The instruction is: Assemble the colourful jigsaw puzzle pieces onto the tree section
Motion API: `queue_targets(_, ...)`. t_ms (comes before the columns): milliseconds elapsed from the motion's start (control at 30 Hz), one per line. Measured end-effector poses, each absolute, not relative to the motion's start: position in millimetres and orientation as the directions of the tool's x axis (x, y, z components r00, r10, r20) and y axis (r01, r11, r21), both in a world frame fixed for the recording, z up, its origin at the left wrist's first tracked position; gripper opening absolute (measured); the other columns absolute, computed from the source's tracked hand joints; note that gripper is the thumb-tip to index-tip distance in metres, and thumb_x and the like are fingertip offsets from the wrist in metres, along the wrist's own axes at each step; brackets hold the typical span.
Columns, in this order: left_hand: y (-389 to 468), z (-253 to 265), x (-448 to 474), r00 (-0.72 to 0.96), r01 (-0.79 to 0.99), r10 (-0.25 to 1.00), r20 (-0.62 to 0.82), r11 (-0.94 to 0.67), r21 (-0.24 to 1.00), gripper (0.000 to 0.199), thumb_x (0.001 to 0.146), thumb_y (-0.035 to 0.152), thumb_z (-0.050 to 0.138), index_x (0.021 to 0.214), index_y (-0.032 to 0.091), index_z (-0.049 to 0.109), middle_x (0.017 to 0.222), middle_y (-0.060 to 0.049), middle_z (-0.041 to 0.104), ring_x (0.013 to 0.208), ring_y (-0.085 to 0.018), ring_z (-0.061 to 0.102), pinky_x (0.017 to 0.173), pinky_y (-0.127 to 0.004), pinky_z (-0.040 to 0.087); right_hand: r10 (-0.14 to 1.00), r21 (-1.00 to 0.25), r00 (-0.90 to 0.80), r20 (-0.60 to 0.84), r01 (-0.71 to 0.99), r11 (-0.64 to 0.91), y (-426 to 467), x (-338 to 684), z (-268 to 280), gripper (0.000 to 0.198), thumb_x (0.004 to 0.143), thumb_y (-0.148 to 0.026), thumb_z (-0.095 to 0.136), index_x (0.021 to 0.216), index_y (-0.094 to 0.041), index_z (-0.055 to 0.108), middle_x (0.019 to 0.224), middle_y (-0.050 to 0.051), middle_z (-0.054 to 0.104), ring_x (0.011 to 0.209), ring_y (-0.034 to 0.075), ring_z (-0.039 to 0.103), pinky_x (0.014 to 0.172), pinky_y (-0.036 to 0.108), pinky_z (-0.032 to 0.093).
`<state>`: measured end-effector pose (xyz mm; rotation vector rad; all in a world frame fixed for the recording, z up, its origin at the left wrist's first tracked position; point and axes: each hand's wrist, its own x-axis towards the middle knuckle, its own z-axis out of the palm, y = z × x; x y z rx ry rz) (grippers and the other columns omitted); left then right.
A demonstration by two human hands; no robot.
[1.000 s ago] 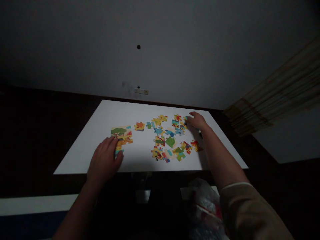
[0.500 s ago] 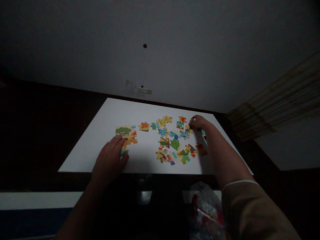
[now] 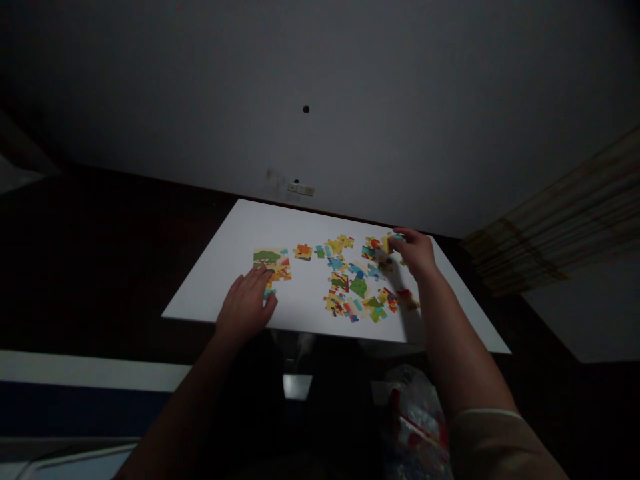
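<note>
Left hand [image 3: 245, 309] lying flat on white tabletop [image 3: 220, 280], fingers spread loose, tips touching joined puzzle section [image 3: 273, 261], gripping nothing. Right hand [image 3: 417, 255] pinching a puzzle piece [image 3: 395, 239] at far right of tabletop, fingers closed around it, just beside loose pieces [image 3: 357, 287]. Plastic bag [image 3: 415, 420] lying below near edge.

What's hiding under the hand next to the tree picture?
The left hand lies on the white table, its fingertips covering the near edge of the joined tree puzzle section. Anything beneath the palm is hidden.
</note>
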<state>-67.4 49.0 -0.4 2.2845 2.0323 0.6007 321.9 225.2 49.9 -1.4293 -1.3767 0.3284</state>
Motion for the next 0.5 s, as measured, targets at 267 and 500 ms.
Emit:
queue_targets(267,38.0,7.1,-66.8,0.073,0.934,0.942,0.329,-0.18,0.308,0.042,0.09,0.027,0.045,0.129,0.017,0.055,0.138,-0.015,0.053,0.129,-0.028,0.046,0.11,-0.046,0.031,0.993,-0.979,-0.021,0.119,0.165,0.121,110.2,187.5,17.4,0.024,0.069,-0.037,0.072,0.086,-0.023,0.063,0.068,0.002,0.066,0.056,0.016,0.057,0.051,0.029,0.046)
queue_targets(500,34.3,10.9,-69.2,0.095,0.926,0.937,0.337,-0.208,0.316,0.04,0.092,0.025,0.041,0.127,0.014,0.057,0.135,-0.017,0.053,0.125,-0.026,0.048,0.108,-0.044,0.03,0.986,-0.943,-0.075,0.152,0.288,0.167,93.7,123.9,-5.6,0.031,0.071,-0.029,0.065,0.101,-0.023,0.064,0.074,0.001,0.065,0.054,0.016,0.059,0.05,0.029,0.047)
